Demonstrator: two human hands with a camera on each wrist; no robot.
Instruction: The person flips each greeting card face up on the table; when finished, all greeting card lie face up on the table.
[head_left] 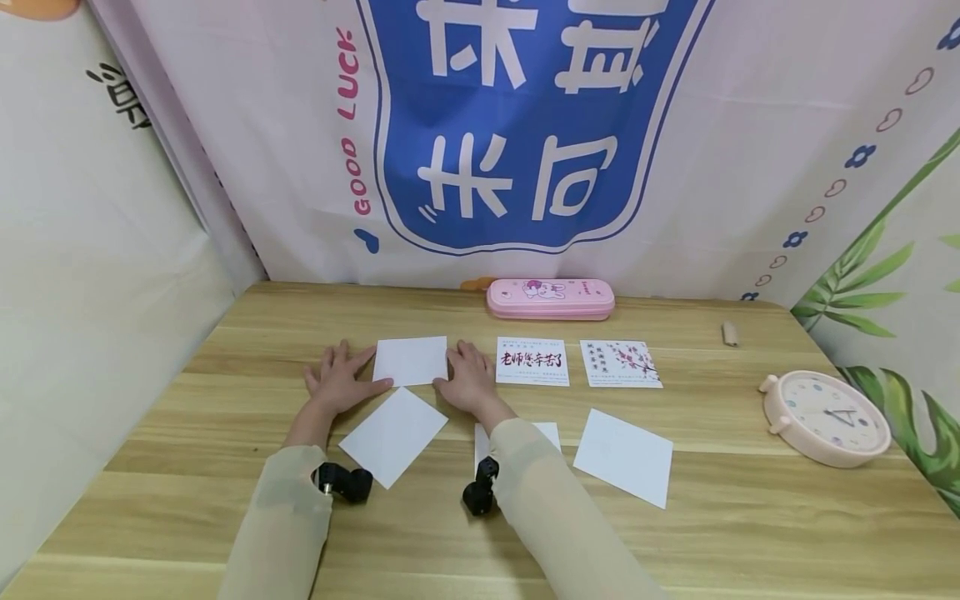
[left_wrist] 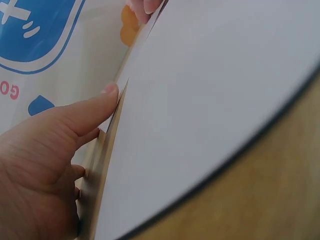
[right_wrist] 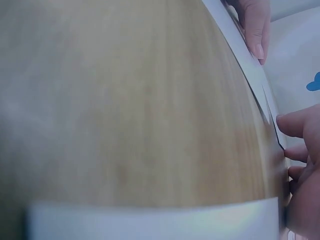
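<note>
A blank white card (head_left: 410,361) lies on the wooden table between my two hands. My left hand (head_left: 336,385) rests at its left edge with fingers spread, the thumb touching the lower left corner. On the opposite side, my right hand (head_left: 471,382) touches the right edge with thumb and forefinger. Just below lies a tilted white card (head_left: 393,437), large in the left wrist view. Another white card (head_left: 547,433) is partly covered by my right forearm. To the right are a card with red characters (head_left: 532,361) and a card with blossom branches (head_left: 621,364).
One more tilted white card (head_left: 626,457) lies at the lower right. A pink pencil case (head_left: 551,300) stands at the table's back edge. Further right are a small tan object (head_left: 730,334) and a pink round clock (head_left: 827,418). Printed cloth (head_left: 300,150) hangs behind the table.
</note>
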